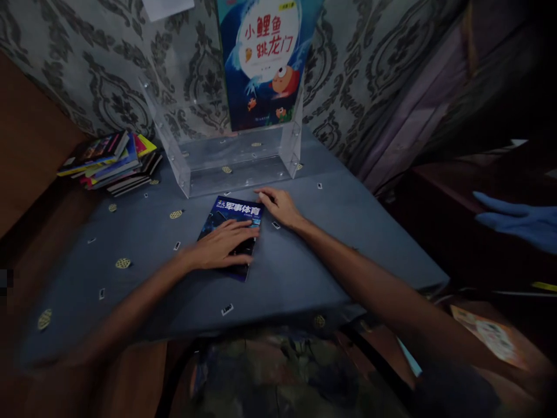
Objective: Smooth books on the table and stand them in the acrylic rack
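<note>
A dark blue magazine (239, 207) with white Chinese lettering lies flat on the cloth-covered table (300, 273). My left hand (226, 244) rests palm down across its middle, fingers stretched out and spread, hiding much of the cover. Beside the magazine's upper right corner is my right hand (281, 206), its fingers loosely extended to the left over the tabletop. The thumb comes close to the magazine's edge; whether it touches I cannot tell. Neither hand is wrapped around anything.
Behind the magazine stands a clear acrylic rack (239, 174), with a blue fish picture book (265, 69) upright above it. Several books lie in a stack (117, 159) at the back left. A blue-gloved hand (522, 220) shows at the right, past the table edge.
</note>
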The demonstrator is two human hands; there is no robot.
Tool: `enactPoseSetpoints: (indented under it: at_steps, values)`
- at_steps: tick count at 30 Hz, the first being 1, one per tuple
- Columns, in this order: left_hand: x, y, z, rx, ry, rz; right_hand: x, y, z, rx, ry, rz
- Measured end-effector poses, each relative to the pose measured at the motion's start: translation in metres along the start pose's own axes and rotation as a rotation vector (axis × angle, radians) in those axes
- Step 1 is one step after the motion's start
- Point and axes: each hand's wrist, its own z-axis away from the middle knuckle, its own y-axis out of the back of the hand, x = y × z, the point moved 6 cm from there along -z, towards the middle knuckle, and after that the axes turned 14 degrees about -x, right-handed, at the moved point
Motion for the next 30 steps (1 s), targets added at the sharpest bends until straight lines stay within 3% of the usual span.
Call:
enactPoseSetpoints:
  at_steps: [3, 7, 12, 20, 30]
  values:
    - [0.010, -0.011, 0.023, -0.098, -0.006, -0.013, -0.001, 0.000, 0.000, -0.013, -0.009, 0.027]
    - [0.015, -0.021, 0.033, -0.051, -0.027, -0.088, -0.003, -0.001, 0.002, -0.022, -0.003, 0.053]
    - [0.015, -0.033, 0.012, 0.038, 0.034, -0.352, -0.004, 0.002, 0.003, 0.039, 0.016, 0.070]
    - [0.021, -0.032, -0.036, 0.138, 0.288, -0.760, -0.006, 0.001, 0.003, 0.017, 0.055, 0.118]
    - [0.015, -0.031, -0.039, 0.215, 0.289, -0.770, -0.007, -0.003, 0.009, -0.004, 0.034, -0.031]
